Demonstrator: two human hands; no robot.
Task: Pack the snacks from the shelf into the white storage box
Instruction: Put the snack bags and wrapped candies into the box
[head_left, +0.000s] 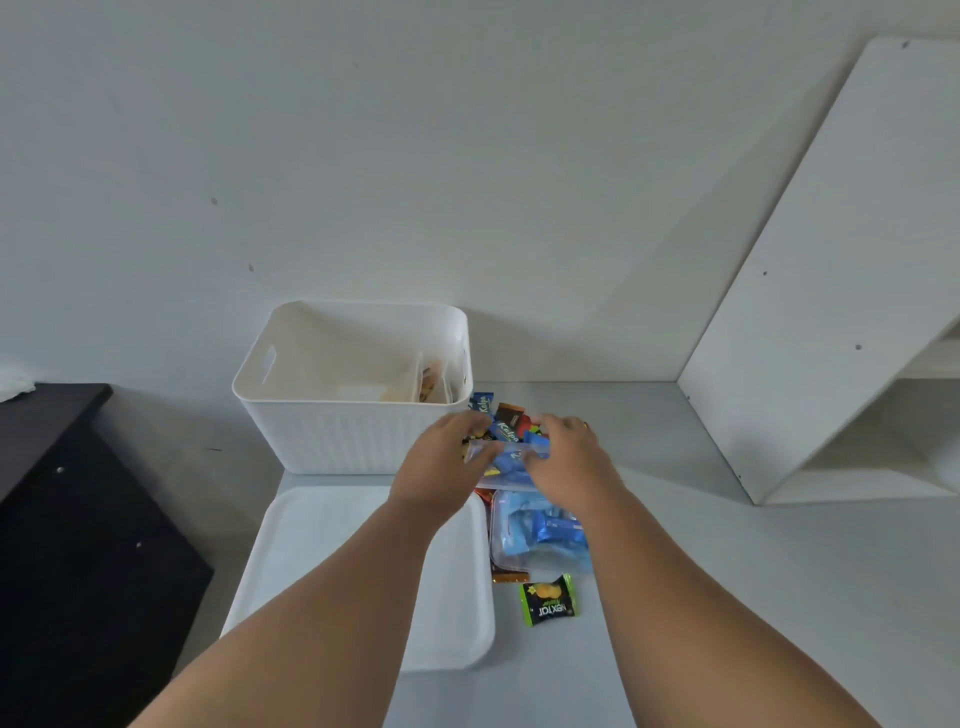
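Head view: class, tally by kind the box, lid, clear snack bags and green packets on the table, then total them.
White storage box: 1
White lid: 1
Clear snack bags: 2 (held bag, flat bag)
Green packet: 1
Total: 5

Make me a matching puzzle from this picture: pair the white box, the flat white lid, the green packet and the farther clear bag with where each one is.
Things:
1. white storage box
2. white lid
3. green packet
4. farther clear bag

Places:
A. pinched between the left hand and the right hand
B. lying flat, partly under the left forearm
C. lying alone, just right of the lid's near corner
D. standing upright and open, by the wall

Pairs: 1-D, 2-B, 3-C, 4-A.
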